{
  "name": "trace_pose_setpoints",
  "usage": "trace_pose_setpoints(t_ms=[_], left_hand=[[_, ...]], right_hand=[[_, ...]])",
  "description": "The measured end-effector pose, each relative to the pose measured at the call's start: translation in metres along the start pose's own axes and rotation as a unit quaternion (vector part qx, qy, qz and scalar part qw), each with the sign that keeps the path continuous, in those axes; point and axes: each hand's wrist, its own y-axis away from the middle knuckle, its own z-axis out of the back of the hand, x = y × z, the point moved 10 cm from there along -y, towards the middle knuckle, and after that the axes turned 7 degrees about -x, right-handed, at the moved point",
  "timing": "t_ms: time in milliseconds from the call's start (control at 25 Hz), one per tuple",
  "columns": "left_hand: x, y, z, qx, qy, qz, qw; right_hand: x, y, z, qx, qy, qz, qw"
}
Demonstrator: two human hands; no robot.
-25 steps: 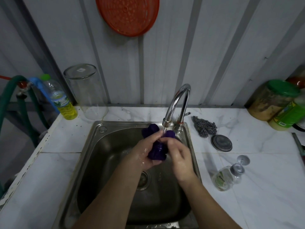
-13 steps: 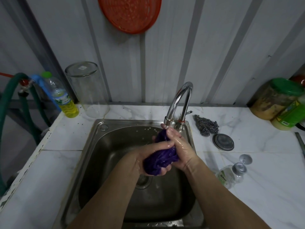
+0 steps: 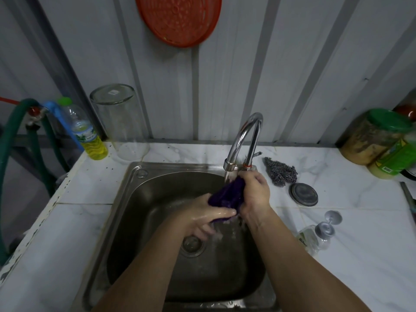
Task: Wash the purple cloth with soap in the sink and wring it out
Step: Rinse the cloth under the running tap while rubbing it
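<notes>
White marble-look countertop (image 3: pixel 351 262) runs across the frame, grey panelled wall (image 3: pixel 258 70) behind it. Steel sink (image 3: pixel 126 212) set into the counter, drain (image 3: pixel 193 244) at basin centre, wet floor. Red-orange round basket (image 3: pixel 179 19) hangs on wall above. Green hose (image 3: pixel 9 149) loops at far left with a blue fitting. Upturned clear glass jar (image 3: pixel 119 122) at back left of the counter, just beside a bottle of yellow liquid (image 3: pixel 89 136) with a green cap. Green-lidded jar (image 3: pixel 373 136) at back right, touching a green-labelled container (image 3: pixel 396 158). Chrome gooseneck faucet (image 3: pixel 244 140) at sink's back right rim, water running from spout.

Both forearms reach in over the basin from below. Right hand (image 3: pixel 255 192) clenched around upper end of purple cloth (image 3: pixel 227 194), right under the spout. Left hand (image 3: pixel 206 217) grips lower end, fingers wrapped round it, skin wet and shiny. Cloth bunched into a roll between the two hands, held above the basin, not touching the sink floor; water drips beneath it.

Steel wool scourer (image 3: pixel 281 172) on counter right of faucet. Round metal lid (image 3: pixel 303 194) just in front of it. Clear soap bottle (image 3: pixel 315 237) with a silver pump lies on its side near the right forearm.
</notes>
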Motion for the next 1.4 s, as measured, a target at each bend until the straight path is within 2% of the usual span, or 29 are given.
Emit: trace_pose_setpoints(t_ms=[40, 120, 240, 320, 400, 480, 600, 720, 840, 960, 1040, 1120, 1200, 1240, 1280, 1360, 1400], left_hand=[[0.010, 0.007, -0.006, 0.041, 0.094, 0.042, 0.994], [0.010, 0.011, -0.015, 0.067, 0.307, 0.067, 0.947], [-0.007, 0.000, -0.014, -0.013, 0.505, 0.069, 0.860], [-0.011, -0.007, -0.005, -0.119, 0.539, 0.074, 0.831], [-0.007, -0.008, 0.007, -0.226, 0.526, 0.081, 0.816], [-0.005, -0.007, 0.018, -0.293, 0.502, 0.084, 0.809], [-0.008, -0.004, 0.032, -0.343, 0.491, 0.069, 0.798], [-0.008, -0.008, 0.028, -0.318, 0.533, 0.082, 0.780], [-0.002, -0.007, 0.026, -0.295, 0.542, 0.089, 0.782], [-0.013, -0.010, 0.045, -0.309, 0.517, 0.063, 0.795], [-0.019, -0.006, 0.050, -0.319, 0.496, 0.075, 0.804], [-0.012, 0.001, 0.045, -0.283, 0.467, 0.061, 0.835], [0.002, 0.003, 0.025, -0.198, 0.504, 0.041, 0.840], [0.001, 0.004, 0.009, -0.140, 0.523, 0.039, 0.840], [-0.003, 0.003, 0.004, -0.127, 0.517, 0.029, 0.846], [-0.016, -0.001, 0.007, -0.158, 0.465, 0.012, 0.871], [-0.023, -0.007, 0.004, -0.152, 0.466, 0.027, 0.871]], right_hand=[[0.001, -0.001, 0.002, 0.005, -0.041, -0.004, 0.999], [0.002, 0.000, 0.005, 0.016, -0.069, 0.016, 0.997], [-0.008, 0.015, 0.008, 0.022, -0.001, 0.065, 0.998], [-0.022, 0.022, 0.012, -0.007, -0.006, 0.044, 0.999], [-0.028, 0.023, 0.014, -0.060, -0.038, 0.013, 0.997], [-0.032, 0.024, 0.007, -0.093, -0.068, -0.029, 0.993], [-0.045, 0.025, -0.005, -0.100, -0.129, -0.138, 0.977], [-0.051, 0.025, -0.003, -0.097, -0.075, -0.163, 0.979], [-0.034, 0.021, 0.005, -0.058, 0.073, -0.028, 0.995], [-0.014, 0.046, 0.003, 0.033, 0.174, 0.117, 0.977], [-0.001, 0.077, -0.006, 0.123, 0.191, 0.231, 0.946], [0.004, 0.110, -0.016, 0.186, 0.226, 0.322, 0.900], [0.008, 0.120, -0.023, 0.160, 0.313, 0.390, 0.851], [0.012, 0.115, -0.028, 0.131, 0.358, 0.402, 0.832], [0.014, 0.105, -0.034, 0.105, 0.394, 0.391, 0.825], [0.016, 0.071, -0.040, 0.052, 0.428, 0.320, 0.844], [0.017, 0.049, -0.036, 0.016, 0.444, 0.270, 0.854]])
